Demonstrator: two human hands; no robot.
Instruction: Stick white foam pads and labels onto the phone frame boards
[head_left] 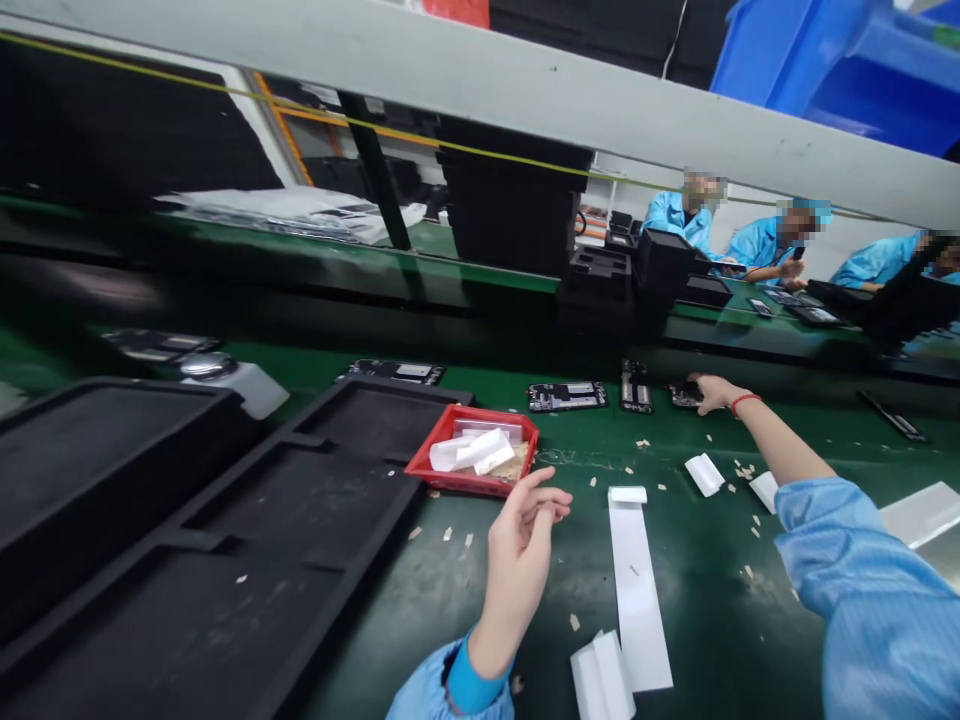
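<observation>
Phone frame lies near the far edge of the green surface, at about 1 o'clock from your place, under your outstretched right grip. Your fingers bend over its right end, but whether they have closed on it cannot be told. Your left grip hangs at 12 o'clock, loosely curled, holding nothing visible, just beside the red tray.

Reaching for the frame, or handling it, appears to be the step in hand; the next move seems to call for a light pinch at the edges, clear of the neighbouring frame at its 9 o'clock.

What shows of it is dark, flat and dotted with small pale details; your fingers cover the rest.
</observation>
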